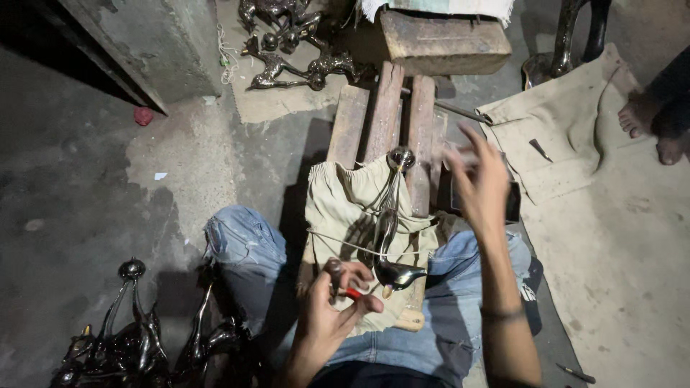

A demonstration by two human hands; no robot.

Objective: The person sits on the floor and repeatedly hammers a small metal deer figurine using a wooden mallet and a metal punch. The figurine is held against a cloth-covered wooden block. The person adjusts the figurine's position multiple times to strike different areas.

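A shiny dark metal figurine (389,230) with a long neck and round head lies on a beige cloth (345,201) over a wooden plank bench (382,108), tied down by a thin cord. My left hand (327,316) sits at the figurine's near end, fingers closed on a small red-handled tool (352,292). My right hand (478,179) is raised and blurred to the right of the figurine, fingers spread, holding nothing that I can see.
Several similar dark figurines lie at the lower left (136,345) and on a mat at the top (295,50). A wooden block (442,39) sits at the bench's far end. Another person's bare feet (650,126) rest by a beige cloth (568,136) with a small tool on it.
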